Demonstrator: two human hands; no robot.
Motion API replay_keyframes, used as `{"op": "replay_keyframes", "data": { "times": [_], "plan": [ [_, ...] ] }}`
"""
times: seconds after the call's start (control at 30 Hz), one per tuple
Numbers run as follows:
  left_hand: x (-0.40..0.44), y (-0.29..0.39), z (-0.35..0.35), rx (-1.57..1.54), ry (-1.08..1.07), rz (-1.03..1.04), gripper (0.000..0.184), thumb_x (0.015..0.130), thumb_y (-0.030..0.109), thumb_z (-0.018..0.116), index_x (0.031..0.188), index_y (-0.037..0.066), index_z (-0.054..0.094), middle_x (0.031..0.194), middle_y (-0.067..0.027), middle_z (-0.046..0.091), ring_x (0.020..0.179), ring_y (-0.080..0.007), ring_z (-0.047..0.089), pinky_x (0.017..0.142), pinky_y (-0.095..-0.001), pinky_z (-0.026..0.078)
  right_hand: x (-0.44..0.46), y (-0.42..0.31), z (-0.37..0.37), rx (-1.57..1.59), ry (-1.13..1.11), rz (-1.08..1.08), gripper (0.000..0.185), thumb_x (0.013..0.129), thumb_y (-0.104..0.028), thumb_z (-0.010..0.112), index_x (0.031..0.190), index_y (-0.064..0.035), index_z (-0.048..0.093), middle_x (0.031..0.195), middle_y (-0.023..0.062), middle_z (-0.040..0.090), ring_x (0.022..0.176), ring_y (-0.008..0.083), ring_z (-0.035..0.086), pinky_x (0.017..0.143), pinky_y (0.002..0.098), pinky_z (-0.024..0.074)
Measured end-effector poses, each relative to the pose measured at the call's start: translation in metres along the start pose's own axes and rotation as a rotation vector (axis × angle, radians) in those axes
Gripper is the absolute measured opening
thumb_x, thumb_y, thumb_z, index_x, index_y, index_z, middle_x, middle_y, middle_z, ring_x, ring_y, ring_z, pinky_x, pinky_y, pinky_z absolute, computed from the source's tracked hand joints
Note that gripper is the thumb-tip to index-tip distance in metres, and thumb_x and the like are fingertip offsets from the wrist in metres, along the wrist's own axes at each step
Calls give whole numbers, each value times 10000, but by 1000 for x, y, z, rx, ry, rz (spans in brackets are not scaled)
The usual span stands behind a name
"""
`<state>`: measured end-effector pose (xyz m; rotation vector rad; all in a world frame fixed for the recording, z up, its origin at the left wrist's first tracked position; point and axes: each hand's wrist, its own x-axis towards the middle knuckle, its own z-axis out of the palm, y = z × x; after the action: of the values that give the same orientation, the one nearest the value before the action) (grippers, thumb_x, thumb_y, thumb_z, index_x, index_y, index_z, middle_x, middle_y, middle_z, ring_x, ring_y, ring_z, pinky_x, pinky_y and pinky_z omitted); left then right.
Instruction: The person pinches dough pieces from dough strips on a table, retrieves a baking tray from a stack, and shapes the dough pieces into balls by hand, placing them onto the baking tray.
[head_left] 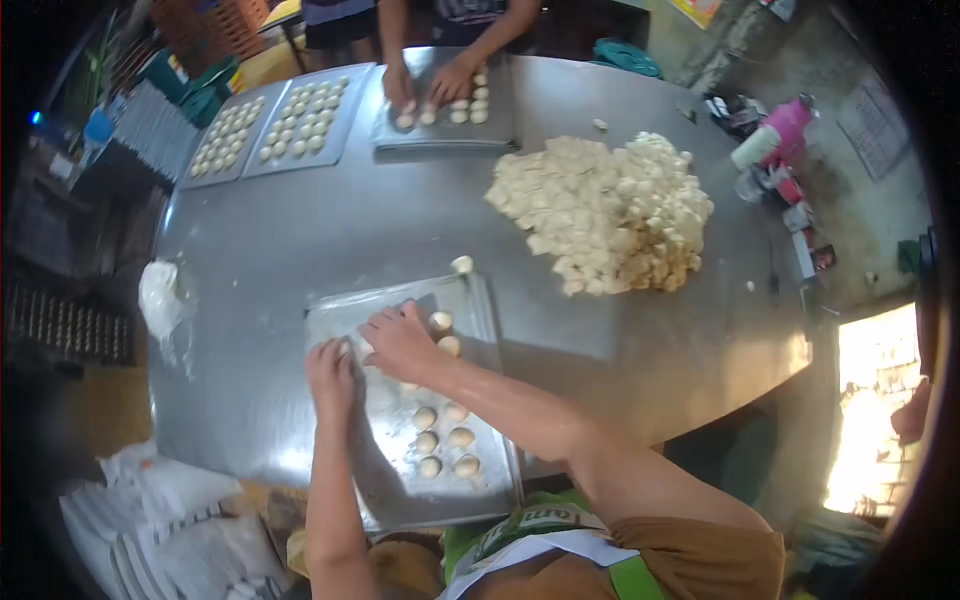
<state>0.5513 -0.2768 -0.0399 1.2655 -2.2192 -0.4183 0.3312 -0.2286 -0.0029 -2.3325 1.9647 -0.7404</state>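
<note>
A metal tray (385, 480) lies near my edge of the steel table, with two rows of round dough balls (461, 437) on its right part. My left hand (331, 375) is at the tray's left edge, fingers curled around a bit of pale dough. Over the upper middle of the tray is my right hand (398, 338), its fingers bent down; whatever lies under them is mostly hidden. A single dough ball (462, 264) rests at the tray's top edge. Beyond, to the right, a large heap of cut dough pieces (610, 210) covers part of the table.
Across the table (250, 225), a co-worker's hands place dough balls on another tray (450, 135). Two filled trays (312, 118) stand at the back left. White flour (160, 300) lies at the left edge. A pink bottle (790, 130) and small items line the right edge.
</note>
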Motion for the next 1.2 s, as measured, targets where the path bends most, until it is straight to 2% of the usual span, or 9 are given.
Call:
{"op": "replay_keyframes", "data": {
  "times": [0.17, 0.2, 0.3, 0.4, 0.7, 0.77, 0.9, 1.0, 1.2],
  "plan": [
    [-23, 79, -37, -87, 183, -156, 363, 895, 69, 681, 1246, 3, 619, 1179, -162, 638, 1074, -302, 611, 906, -391, 493, -52, 97, -94, -38, -97, 264, 124, 811, -174, 682, 920, -117, 684, 895, 71, 666, 934, 295, 626, 789, 475, 467],
    [-26, 90, -35, -123, 204, -226, 353, 910, 78, 678, 1251, 7, 623, 1161, -147, 651, 1049, -272, 625, 875, -368, 503, -75, 134, -99, 88, 317, 272, 172, 797, -137, 681, 959, -78, 680, 827, 98, 652, 845, 327, 634, 730, 474, 499],
    [-3, 161, -3, -324, 175, -101, 295, 932, 57, 658, 1223, 13, 638, 1125, -121, 664, 983, -223, 638, 816, -319, 507, -119, 205, -127, -300, 389, 411, 145, 844, -102, 671, 977, -45, 669, 778, 100, 621, 746, 280, 622, 679, 416, 501],
    [40, 243, 54, -433, -45, 51, 237, 919, 67, 667, 1152, 25, 662, 1069, -141, 673, 954, -274, 655, 815, -356, 515, -143, 241, -149, 440, 253, 684, 140, 916, -102, 653, 1037, -33, 641, 792, 69, 579, 711, 192, 566, 665, 347, 477],
    [118, 312, 238, -297, -420, 50, 256, 891, 91, 666, 1142, 43, 661, 1071, -187, 660, 982, -378, 637, 839, -411, 507, -246, 232, -180, 794, 337, 736, 125, 963, -98, 630, 1052, -32, 571, 834, 63, 565, 723, 132, 523, 665, 299, 457],
    [114, 305, 215, -438, -149, 198, 229, 904, 112, 665, 1121, 39, 654, 1050, -189, 631, 910, -363, 625, 799, -409, 500, -286, 222, -172, 798, 240, 868, 137, 973, -109, 615, 1061, -35, 540, 847, 84, 581, 736, 168, 553, 679, 324, 470],
    [47, 293, 165, -417, -383, -143, 150, 933, 123, 635, 1027, 6, 628, 967, -145, 598, 881, -281, 585, 814, -371, 484, -383, 178, -167, 489, 204, 754, 183, 981, -160, 611, 1081, -38, 516, 877, 158, 600, 749, 290, 597, 705, 371, 492],
    [-49, 288, 156, -10, -706, 433, 132, 941, 160, 587, 1005, 49, 620, 1016, -158, 595, 954, -328, 574, 854, -455, 443, -441, 126, -189, 512, 127, 1143, 161, 956, -155, 619, 1047, -44, 547, 930, 176, 596, 842, 324, 592, 780, 427, 485],
    [-75, 310, 193, 18, -341, 517, 280, 950, 198, 563, 1213, 117, 613, 1172, -153, 609, 1047, -348, 561, 892, -504, 414, -440, 169, -156, -321, 39, 825, 154, 889, -207, 664, 978, -95, 608, 1013, 147, 612, 990, 351, 565, 874, 519, 406]
  ]
}}
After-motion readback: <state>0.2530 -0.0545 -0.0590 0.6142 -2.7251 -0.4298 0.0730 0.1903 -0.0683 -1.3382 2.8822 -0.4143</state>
